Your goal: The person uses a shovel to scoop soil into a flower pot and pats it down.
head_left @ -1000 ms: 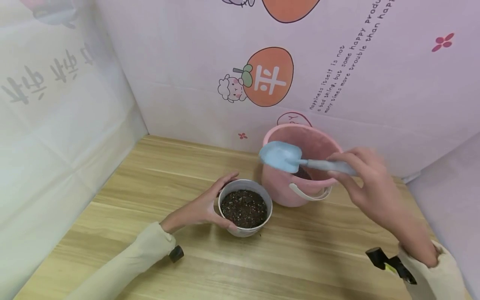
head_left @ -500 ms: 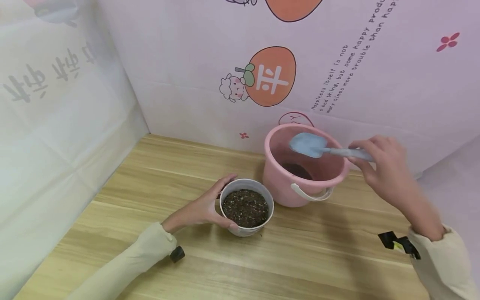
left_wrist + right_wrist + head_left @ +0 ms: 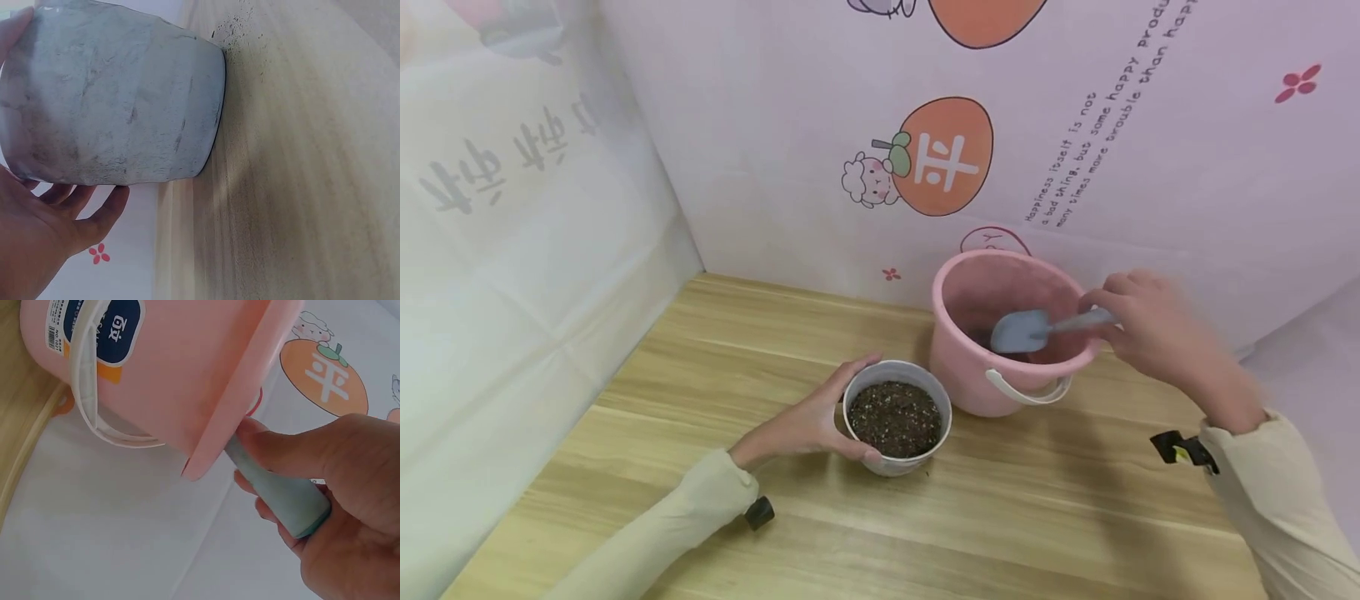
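Note:
My right hand (image 3: pixel 1153 325) grips the handle of a light blue trowel (image 3: pixel 1021 332), whose blade is inside the mouth of a pink bucket (image 3: pixel 977 379). Dark soil lies low in the bucket, partly covered by the blade. In the right wrist view, thumb and fingers wrap the trowel handle (image 3: pixel 281 490) right at the bucket rim. My left hand (image 3: pixel 816 417) holds a grey-white pot (image 3: pixel 125 94) on the table, thumb on the near side and fingers round the far side. Dark speckled soil (image 3: pixel 895 419) fills much of the pot.
The bucket's white handle (image 3: pixel 1026 392) hangs down at its front. A few soil crumbs (image 3: pixel 234 31) lie on the wooden table (image 3: pixel 760 333) by the pot. Printed cloth walls (image 3: pixel 775 150) stand behind and on the left, close behind the bucket.
The trowel moved right from the bucket's left rim, then down into its mouth, with my right hand following. The left hand keeps its hold on the pot.

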`<state>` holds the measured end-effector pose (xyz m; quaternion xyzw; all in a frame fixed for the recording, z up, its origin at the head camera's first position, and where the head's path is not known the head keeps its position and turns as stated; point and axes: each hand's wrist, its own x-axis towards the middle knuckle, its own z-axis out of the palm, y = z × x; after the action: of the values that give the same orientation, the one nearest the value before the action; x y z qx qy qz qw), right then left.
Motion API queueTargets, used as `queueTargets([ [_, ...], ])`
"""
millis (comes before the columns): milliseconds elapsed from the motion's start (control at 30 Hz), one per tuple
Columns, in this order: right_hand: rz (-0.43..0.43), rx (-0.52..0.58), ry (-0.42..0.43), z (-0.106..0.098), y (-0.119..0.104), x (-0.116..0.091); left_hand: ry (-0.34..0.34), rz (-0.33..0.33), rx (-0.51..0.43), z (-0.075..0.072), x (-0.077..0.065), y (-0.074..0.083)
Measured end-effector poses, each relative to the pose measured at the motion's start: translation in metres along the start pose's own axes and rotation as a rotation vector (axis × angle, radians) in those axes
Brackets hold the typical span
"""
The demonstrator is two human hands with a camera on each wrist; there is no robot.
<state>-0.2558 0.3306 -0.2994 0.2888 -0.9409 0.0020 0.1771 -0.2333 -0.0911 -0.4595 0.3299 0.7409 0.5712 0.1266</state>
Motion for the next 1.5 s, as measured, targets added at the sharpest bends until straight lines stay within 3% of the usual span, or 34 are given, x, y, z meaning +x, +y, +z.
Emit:
queueTargets([
  [133,0.040,0.037,-0.147,0.001,-0.002,0.009,-0.002,-0.005,-0.001,0.003,0.000,0.000],
  [333,0.095,0.089,-0.299,0.002,-0.010,0.030,0.004,-0.009,0.007,0.003,0.001,0.000],
  [467,0.063,0.097,-0.386,0.009,-0.016,0.041,0.009,-0.011,-0.002,0.002,0.001,0.000],
  [633,0.029,0.122,-0.386,0.021,-0.014,0.046,0.012,-0.020,-0.016,0.001,0.001,0.000],
  [1000,0.100,0.231,-0.449,0.027,-0.002,0.046,0.025,-0.012,0.003,0.001,0.006,-0.002],
  [1300,0.046,0.287,-0.445,0.028,0.000,0.047,0.007,-0.025,0.002,-0.005,0.008,-0.004],
  [1500,0.024,0.229,-0.416,0.027,-0.001,0.043,-0.010,-0.019,-0.009,-0.007,0.010,-0.004],
])
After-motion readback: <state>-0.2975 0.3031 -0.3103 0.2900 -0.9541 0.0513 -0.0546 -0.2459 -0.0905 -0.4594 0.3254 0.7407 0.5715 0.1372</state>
